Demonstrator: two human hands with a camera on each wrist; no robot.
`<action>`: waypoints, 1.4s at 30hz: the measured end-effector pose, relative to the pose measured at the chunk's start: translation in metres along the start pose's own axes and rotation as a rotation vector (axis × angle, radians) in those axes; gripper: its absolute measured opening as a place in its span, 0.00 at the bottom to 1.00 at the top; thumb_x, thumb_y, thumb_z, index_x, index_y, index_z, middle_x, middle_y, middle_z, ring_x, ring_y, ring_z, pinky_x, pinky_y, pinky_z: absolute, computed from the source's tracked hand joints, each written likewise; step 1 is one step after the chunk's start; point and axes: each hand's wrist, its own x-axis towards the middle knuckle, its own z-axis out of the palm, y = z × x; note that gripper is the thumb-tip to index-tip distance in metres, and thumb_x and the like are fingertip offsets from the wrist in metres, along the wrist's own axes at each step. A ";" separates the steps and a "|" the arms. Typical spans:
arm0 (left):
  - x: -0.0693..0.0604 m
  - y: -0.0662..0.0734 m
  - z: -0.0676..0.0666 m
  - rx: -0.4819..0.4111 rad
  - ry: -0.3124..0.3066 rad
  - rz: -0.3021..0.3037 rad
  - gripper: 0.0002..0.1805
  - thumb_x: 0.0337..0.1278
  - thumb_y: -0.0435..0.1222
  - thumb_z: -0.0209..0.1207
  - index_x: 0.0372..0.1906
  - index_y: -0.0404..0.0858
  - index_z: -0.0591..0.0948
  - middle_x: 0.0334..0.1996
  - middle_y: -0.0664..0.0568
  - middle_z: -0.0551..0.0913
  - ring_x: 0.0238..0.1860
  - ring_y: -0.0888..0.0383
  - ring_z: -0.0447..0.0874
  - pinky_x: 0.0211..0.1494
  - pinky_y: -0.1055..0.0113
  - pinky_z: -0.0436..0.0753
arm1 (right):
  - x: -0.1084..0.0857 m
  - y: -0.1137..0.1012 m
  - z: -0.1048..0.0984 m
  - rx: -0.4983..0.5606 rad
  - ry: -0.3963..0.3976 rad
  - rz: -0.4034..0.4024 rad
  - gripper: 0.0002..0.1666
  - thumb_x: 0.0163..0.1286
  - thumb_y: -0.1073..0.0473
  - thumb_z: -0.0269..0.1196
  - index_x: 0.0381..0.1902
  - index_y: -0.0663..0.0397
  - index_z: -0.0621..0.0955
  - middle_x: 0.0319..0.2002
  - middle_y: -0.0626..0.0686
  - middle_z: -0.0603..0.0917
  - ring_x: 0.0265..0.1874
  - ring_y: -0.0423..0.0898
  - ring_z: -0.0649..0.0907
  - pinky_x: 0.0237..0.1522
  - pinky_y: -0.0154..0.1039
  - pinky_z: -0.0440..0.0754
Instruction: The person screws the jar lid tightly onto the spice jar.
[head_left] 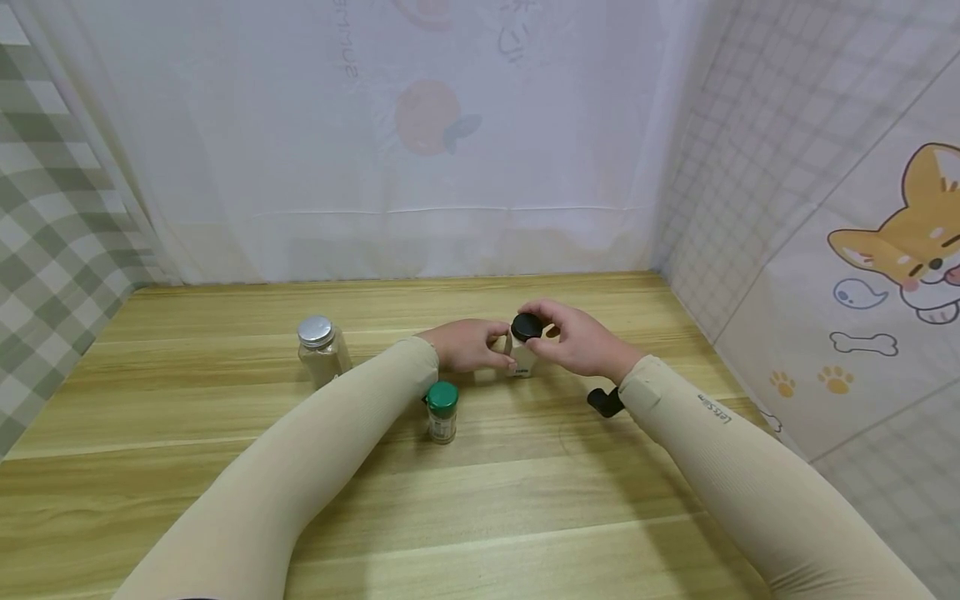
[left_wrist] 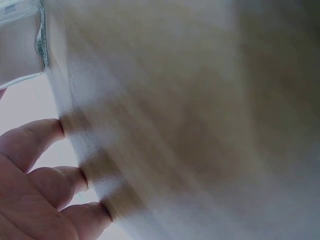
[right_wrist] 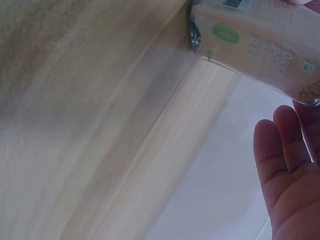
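Observation:
A spice jar [head_left: 522,360] of pale powder with a black lid [head_left: 527,325] stands on the table between both hands. My left hand [head_left: 472,344] holds the jar's side with thumb and forefinger; in the left wrist view, the other fingers [left_wrist: 67,182] touch the tabletop. From the right, my right hand [head_left: 581,337] grips the black lid between thumb and fingers. The right wrist view shows the jar's label [right_wrist: 270,57], which seems to read onion powder, with the lid out of sight. Two outer fingers [right_wrist: 272,150] of that hand are extended, away from the jar.
A small green-lidded shaker [head_left: 442,412] stands beside the left wrist. Farther left is a silver-lidded jar [head_left: 321,350], partly behind the left sleeve. A black angular object [head_left: 604,402] lies partly hidden by the right forearm. Cloth walls [head_left: 420,192] bound the wooden table [head_left: 480,517].

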 end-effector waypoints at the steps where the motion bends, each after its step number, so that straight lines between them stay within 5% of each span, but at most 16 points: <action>1: 0.000 0.000 0.000 0.000 0.000 -0.002 0.18 0.70 0.57 0.64 0.53 0.52 0.77 0.48 0.51 0.84 0.50 0.50 0.80 0.57 0.54 0.77 | 0.000 -0.001 0.000 0.001 0.000 0.002 0.25 0.76 0.61 0.65 0.68 0.57 0.76 0.55 0.57 0.84 0.55 0.53 0.82 0.60 0.53 0.81; 7: 0.000 0.000 0.000 0.000 0.002 -0.002 0.17 0.70 0.57 0.64 0.52 0.53 0.77 0.47 0.52 0.83 0.48 0.51 0.80 0.55 0.55 0.76 | 0.000 0.001 0.001 0.001 0.006 0.012 0.21 0.76 0.58 0.67 0.63 0.57 0.77 0.52 0.56 0.85 0.54 0.51 0.82 0.59 0.51 0.81; 14: 0.000 0.000 0.001 0.013 0.009 0.000 0.17 0.70 0.57 0.64 0.50 0.53 0.77 0.39 0.52 0.81 0.43 0.52 0.78 0.50 0.57 0.76 | 0.000 0.000 0.000 0.000 0.004 0.002 0.31 0.75 0.61 0.65 0.73 0.59 0.72 0.56 0.59 0.84 0.58 0.54 0.82 0.61 0.54 0.81; 25: 0.000 -0.001 0.001 0.023 0.008 0.001 0.16 0.70 0.57 0.64 0.48 0.54 0.77 0.37 0.52 0.79 0.40 0.53 0.77 0.47 0.58 0.74 | 0.001 0.001 0.002 -0.008 0.010 0.000 0.22 0.76 0.58 0.67 0.63 0.58 0.77 0.52 0.55 0.85 0.54 0.52 0.82 0.60 0.52 0.81; 34: 0.001 -0.001 0.001 0.019 0.006 -0.001 0.20 0.69 0.59 0.64 0.55 0.53 0.78 0.49 0.52 0.83 0.50 0.51 0.80 0.57 0.54 0.77 | 0.000 0.000 0.000 0.002 0.000 -0.003 0.28 0.76 0.61 0.65 0.71 0.59 0.74 0.57 0.58 0.84 0.57 0.54 0.82 0.61 0.54 0.80; 42: 0.000 -0.001 0.000 0.026 0.002 0.002 0.18 0.69 0.59 0.64 0.48 0.53 0.77 0.37 0.52 0.77 0.39 0.54 0.75 0.45 0.59 0.73 | 0.001 0.002 0.002 -0.011 0.021 0.002 0.21 0.76 0.58 0.67 0.62 0.56 0.78 0.52 0.54 0.85 0.53 0.51 0.82 0.58 0.51 0.81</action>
